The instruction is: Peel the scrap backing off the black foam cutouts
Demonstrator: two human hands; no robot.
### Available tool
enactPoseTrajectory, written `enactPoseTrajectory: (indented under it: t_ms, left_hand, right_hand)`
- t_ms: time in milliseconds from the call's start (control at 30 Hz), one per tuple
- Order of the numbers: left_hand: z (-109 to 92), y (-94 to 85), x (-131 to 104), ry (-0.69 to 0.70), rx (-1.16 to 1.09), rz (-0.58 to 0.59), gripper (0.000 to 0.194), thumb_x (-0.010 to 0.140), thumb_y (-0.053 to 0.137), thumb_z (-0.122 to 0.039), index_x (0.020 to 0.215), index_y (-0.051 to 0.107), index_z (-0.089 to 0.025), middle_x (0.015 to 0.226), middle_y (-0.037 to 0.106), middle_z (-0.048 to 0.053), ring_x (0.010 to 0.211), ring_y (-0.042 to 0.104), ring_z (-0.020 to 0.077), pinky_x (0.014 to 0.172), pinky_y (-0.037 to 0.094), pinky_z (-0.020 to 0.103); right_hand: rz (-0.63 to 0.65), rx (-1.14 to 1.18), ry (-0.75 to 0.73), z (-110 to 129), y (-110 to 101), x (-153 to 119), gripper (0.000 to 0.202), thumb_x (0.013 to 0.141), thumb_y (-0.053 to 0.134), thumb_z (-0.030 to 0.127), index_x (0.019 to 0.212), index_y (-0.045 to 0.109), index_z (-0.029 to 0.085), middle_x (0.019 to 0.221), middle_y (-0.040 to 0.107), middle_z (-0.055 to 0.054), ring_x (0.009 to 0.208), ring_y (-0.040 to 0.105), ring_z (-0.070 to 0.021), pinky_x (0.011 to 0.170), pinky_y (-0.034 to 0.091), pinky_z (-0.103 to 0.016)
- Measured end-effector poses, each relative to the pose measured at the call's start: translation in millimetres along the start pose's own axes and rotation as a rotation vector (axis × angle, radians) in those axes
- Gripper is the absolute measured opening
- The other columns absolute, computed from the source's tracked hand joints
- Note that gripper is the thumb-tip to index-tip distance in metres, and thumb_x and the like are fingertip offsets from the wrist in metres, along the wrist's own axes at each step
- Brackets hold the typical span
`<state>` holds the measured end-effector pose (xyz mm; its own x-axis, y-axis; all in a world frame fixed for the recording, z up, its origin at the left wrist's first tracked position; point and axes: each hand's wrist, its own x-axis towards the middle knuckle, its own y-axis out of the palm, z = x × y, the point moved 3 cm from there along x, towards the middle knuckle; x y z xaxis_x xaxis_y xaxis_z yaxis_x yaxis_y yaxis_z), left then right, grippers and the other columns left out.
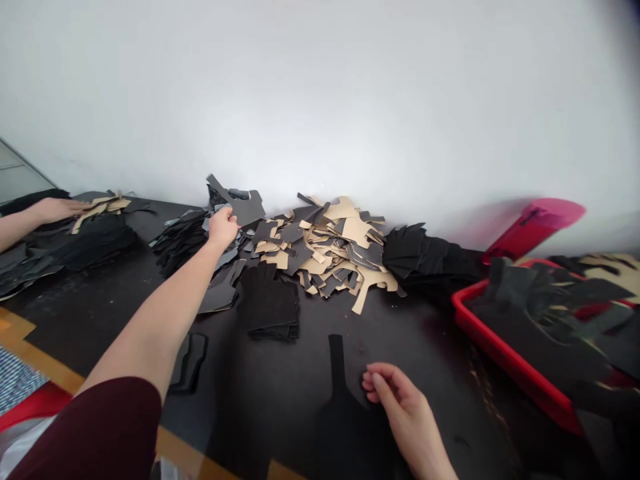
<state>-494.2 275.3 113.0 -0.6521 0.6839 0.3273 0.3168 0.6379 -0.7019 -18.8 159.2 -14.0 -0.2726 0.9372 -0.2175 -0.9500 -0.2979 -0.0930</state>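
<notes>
My left hand [223, 228] reaches far forward, its fingers closed on a dark grey cut piece [246, 208] with a narrow arm, held above the piles near the wall. My right hand [400, 403] hovers over the near part of the table, thumb and fingers pinched together with nothing visible in them. Just left of it a black cut piece [339, 380] with a long narrow strip lies flat on the dark table [290, 393]. Between the hands sits a neat stack of black fabric pieces [269, 303]. A loose heap of tan and grey cut pieces [325, 247] spreads behind.
A red basket [515, 357] full of dark pieces stands at the right, a pink translucent holder [537, 227] behind it. Black stacks [427, 257] lie beside the heap. At far left, another person's hand [57, 210] touches tan pieces [103, 207]. Black frame-shaped pieces [190, 363] lie near the front edge.
</notes>
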Motion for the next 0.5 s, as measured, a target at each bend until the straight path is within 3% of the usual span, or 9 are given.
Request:
enactPoseTrajectory:
  t_ms: [67,200,333,500]
  left_hand:
    - [7.6,-27.3,-19.5,-0.063,-0.131,0.003,0.027,0.081,0.040,-0.017,0.102,0.057,-0.015,0.083,0.061,0.003,0.063,0.060,0.0110,0.062,0.049,0.022]
    - [38.6,-65.8,-84.8,-0.210,-0.301,0.145,0.025,0.075,0.049,-0.017,0.097,0.060,-0.013,0.071,0.059,0.001,0.053,0.055,0.0083,0.054,0.047,0.019]
    - [68.5,-73.2,-139.8,-0.375,-0.341,0.208,0.022,0.074,0.060,-0.017,0.096,0.060,-0.011,0.063,0.056,-0.001,0.047,0.052,0.0077,0.046,0.043,0.018]
    - [74.2,-79.9,-149.9,-0.461,-0.365,0.164,0.017,0.085,0.056,-0.020,0.099,0.058,-0.011,0.065,0.054,-0.002,0.048,0.049,0.0057,0.045,0.042,0.017]
  right_hand:
    - [-0.010,-0.008,-0.016,1.0,-0.7,1.0,0.051,0.074,0.060,0.062,0.095,0.062,0.015,0.085,0.068,-0.008,0.079,0.066,-0.0181,0.072,0.056,-0.028]
    - [-0.021,-0.007,-0.055,1.5,-0.6,2.8,0.051,0.072,0.063,0.060,0.095,0.062,0.014,0.085,0.069,-0.009,0.076,0.066,-0.0181,0.071,0.056,-0.030]
    - [-0.043,0.001,-0.092,-1.5,-1.5,3.4,0.049,0.071,0.065,0.058,0.094,0.062,0.014,0.084,0.068,-0.008,0.073,0.066,-0.0176,0.068,0.057,-0.031]
    - [-0.034,0.025,-0.134,0.6,-0.5,5.3,0.047,0.069,0.066,0.056,0.091,0.061,0.014,0.081,0.067,-0.009,0.070,0.066,-0.0166,0.067,0.057,-0.031]
